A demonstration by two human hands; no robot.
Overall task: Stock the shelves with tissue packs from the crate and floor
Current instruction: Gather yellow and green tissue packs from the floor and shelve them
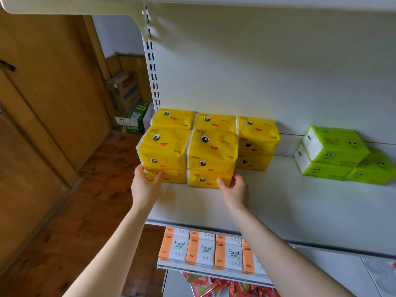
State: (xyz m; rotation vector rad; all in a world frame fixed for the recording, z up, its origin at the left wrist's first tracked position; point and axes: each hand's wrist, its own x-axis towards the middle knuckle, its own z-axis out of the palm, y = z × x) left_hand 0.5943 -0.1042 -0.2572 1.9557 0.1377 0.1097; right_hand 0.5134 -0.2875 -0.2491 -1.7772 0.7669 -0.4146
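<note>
Left hand (145, 181): clasps the lower left corner of the front-left yellow stack (164, 155); thumb on the front face, fingers wrapped round the left side.
Right hand (232, 186): clasps the lower right corner of the front-right yellow stack (212, 157); thumb on the front face, fingers curled round the right side.
Front stacks: stand side by side between the two hands, touching each other, each three packs high, resting on the white shelf (278, 202).
Rear yellow packs (258, 142): just behind and above the hands' stacks, against the shelf back; one rear stack shows to the right of the right hand, beyond it.
Green tissue packs (334, 155): well apart to the right of the right hand, on the same shelf, piled loosely and turned at an angle.
Orange-and-white packs (205, 250): below both forearms, upright in a row on the next shelf down, marked "Facial".
Red packets (205, 284): lower still, under the orange-and-white row.
Cardboard boxes (125, 93): far to the left of the left hand, on the wooden floor (85, 200) by the wall.
</note>
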